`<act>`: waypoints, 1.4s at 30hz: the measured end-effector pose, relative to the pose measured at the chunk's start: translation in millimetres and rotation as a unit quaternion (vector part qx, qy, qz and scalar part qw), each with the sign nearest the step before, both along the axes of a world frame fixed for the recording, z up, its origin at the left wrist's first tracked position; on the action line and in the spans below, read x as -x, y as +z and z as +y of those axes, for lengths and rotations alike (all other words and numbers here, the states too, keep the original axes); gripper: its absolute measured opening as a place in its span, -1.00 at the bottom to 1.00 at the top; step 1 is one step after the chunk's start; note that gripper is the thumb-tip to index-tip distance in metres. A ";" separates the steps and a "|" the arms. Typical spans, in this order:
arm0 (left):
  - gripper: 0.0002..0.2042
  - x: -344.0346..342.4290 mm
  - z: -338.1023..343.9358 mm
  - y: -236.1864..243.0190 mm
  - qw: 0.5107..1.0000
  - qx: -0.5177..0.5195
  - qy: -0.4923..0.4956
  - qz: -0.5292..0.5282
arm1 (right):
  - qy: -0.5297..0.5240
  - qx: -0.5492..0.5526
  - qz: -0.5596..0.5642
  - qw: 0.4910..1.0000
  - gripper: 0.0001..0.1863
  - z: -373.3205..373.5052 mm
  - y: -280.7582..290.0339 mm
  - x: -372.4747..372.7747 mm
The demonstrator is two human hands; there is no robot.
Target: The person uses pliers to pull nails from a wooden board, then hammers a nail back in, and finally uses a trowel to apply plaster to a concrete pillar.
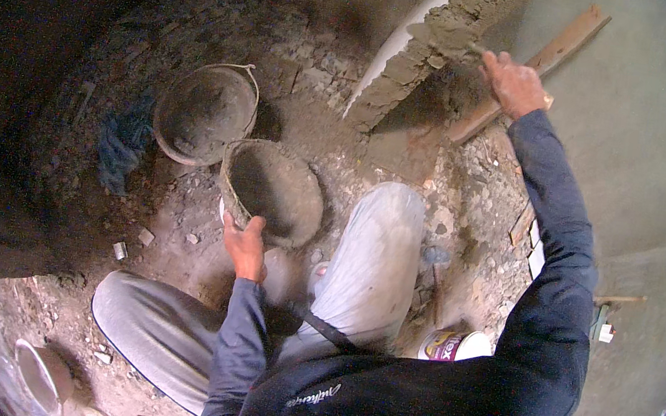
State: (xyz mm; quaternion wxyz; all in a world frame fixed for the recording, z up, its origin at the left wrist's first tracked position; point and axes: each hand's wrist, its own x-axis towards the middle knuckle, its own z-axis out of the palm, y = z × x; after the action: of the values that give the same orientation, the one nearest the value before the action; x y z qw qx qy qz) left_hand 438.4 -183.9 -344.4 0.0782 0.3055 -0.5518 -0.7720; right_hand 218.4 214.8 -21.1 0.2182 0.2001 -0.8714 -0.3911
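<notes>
At the lower centre my left hand grips the near left rim of a mortar-crusted bowl, which is tilted and has grey material inside. Up at the right, my right hand is closed on a trowel, its mud-coated blade against the rough mortar band along a white-edged wall edge. The handle is mostly hidden by my fingers. A long wooden board leans behind that hand.
A bucket and blue cloth sit left on rubble-strewn floor. A white paint tub and hammer-like tool lie beside my knee. Another container is lower left. A plastered wall rises on the right.
</notes>
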 end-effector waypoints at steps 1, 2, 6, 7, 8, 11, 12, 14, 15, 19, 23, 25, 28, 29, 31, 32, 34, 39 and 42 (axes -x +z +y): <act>-0.30 -0.1 2.2 10.6 1.000 0.019 0.004 -0.012 | 0.016 0.004 0.018 1.000 -0.81 13.6 10.5 3.9; -0.29 -0.3 0.6 15.8 0.999 0.041 0.014 -0.025 | -0.001 0.020 0.030 0.999 -0.80 11.7 20.7 5.3; -0.25 0.2 -5.0 13.0 0.999 0.049 -0.015 -0.016 | -0.026 0.054 0.080 0.995 -0.74 20.0 79.8 -2.4; -0.24 1.7 -3.5 12.5 0.998 0.049 -0.020 -0.018 | -0.018 0.055 0.098 0.994 -0.71 24.9 94.6 -4.4; -0.24 1.2 -2.8 11.9 0.998 0.051 -0.024 -0.021 | -0.026 0.059 0.126 0.990 -0.70 21.8 104.6 -8.6; -0.26 4.2 6.6 5.6 0.996 0.082 -0.017 -0.030 | -0.030 0.062 0.185 0.980 -0.66 -1.0 138.1 -30.7; -0.26 4.0 9.6 14.9 0.997 0.063 -0.030 -0.016 | -0.042 0.077 0.151 0.985 -0.63 -11.8 132.3 -41.9; -0.26 -4.3 4.2 43.3 0.998 0.047 -0.038 0.001 | -0.053 0.133 0.070 0.987 -0.58 -42.8 94.6 -52.0; -0.27 -2.6 7.6 36.5 0.997 0.060 -0.043 0.001 | 0.034 0.161 0.001 0.986 -0.53 -45.6 66.1 -56.1; -0.29 -8.9 15.4 5.9 0.985 0.151 -0.080 -0.006 | 0.101 0.183 -0.410 0.888 -0.44 -106.1 -77.1 -75.5; -0.26 -14.9 27.5 -8.5 0.971 0.211 -0.108 -0.010 | 0.202 0.134 -0.347 0.906 -0.76 -137.6 -274.6 -75.5; -0.24 -19.5 27.1 -14.7 0.972 0.209 -0.106 -0.007 | 0.237 0.135 -0.405 0.873 -0.83 -154.7 -315.5 -87.4; -0.24 -25.1 29.3 -19.8 0.973 0.208 -0.097 0.002 | 0.220 0.133 -0.474 0.842 -0.83 -161.9 -295.8 -96.8; -0.24 -24.8 31.7 -19.8 0.975 0.201 -0.095 0.004 | 0.200 0.132 -0.491 0.837 -0.82 -159.9 -280.6 -98.4; -0.23 -22.7 34.6 -20.0 0.978 0.187 -0.089 0.008 | 0.194 0.143 -0.522 0.818 -0.80 -150.2 -274.6 -100.0; -0.23 -21.6 37.7 -19.9 0.976 0.198 -0.094 0.015 | 0.190 0.146 -0.538 0.808 -0.78 -143.2 -273.3 -102.7; -0.23 -19.1 42.6 -19.3 0.970 0.219 -0.103 0.028 | 0.201 0.178 -0.555 0.787 -0.72 -129.8 -279.0 -109.5; -0.26 -19.3 38.5 -24.3 0.978 0.184 -0.098 0.006 | 0.018 0.304 -0.653 0.693 -0.50 -111.2 -248.0 -118.8; -0.35 -14.4 36.6 3.5 0.990 0.104 -0.097 -0.005 | -0.051 0.407 -0.642 0.648 -0.38 -82.3 -265.4 -115.7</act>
State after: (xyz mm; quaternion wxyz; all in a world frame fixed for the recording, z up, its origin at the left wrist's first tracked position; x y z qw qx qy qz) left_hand 452.8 -147.2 -340.8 0.0317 0.2451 -0.6563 -0.7129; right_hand 334.1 132.5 -286.5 -0.3564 0.2476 -0.8740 0.2185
